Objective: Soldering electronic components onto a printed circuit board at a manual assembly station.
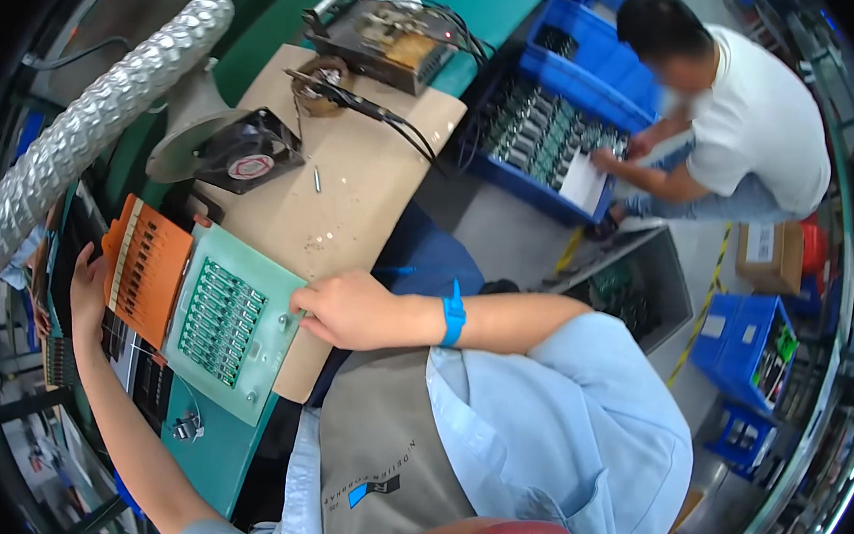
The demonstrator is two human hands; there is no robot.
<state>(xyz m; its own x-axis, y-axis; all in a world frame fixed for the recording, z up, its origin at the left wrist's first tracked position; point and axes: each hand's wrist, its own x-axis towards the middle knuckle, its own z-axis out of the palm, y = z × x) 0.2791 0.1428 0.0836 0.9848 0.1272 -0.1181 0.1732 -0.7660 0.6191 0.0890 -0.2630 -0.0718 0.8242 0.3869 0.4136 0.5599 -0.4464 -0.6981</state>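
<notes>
A single head-worn fisheye view looks steeply down from above the person's chest, close to the teal-topped counter at seven o'clock. Its field bends outward toward a crouching person in a white shirt at one o'clock, farther off on the floor.

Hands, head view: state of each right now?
Left hand: closed on the far edge of the orange slotted plastic cover.
Right hand: gripping the near edge of the pale green flat fixture tray.
</notes>
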